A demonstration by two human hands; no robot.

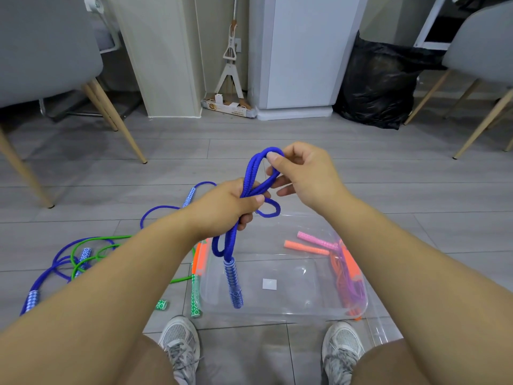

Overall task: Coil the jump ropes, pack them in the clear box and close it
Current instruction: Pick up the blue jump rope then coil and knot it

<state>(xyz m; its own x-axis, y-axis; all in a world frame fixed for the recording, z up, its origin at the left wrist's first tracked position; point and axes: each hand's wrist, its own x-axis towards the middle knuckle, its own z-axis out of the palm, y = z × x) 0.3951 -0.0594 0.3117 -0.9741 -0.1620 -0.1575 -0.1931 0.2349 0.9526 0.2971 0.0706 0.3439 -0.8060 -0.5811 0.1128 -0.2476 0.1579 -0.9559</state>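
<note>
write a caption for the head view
Left hand and right hand loop a blue jump rope over the clear box.

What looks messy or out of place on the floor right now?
Left of the clear box, a green rope and a loose blue rope lie in crossing loops, tangled rather than coiled. The held blue rope looks fine. Nothing looks spilled or broken.

Both our bare forearms reach forward and converge. Our left grip (230, 204) is fisted round strands of the blue rope (249, 173). Our right grip (305, 176), slightly higher, pinches the top loop between thumb and forefinger, with the other fingers loosely spread.
</note>
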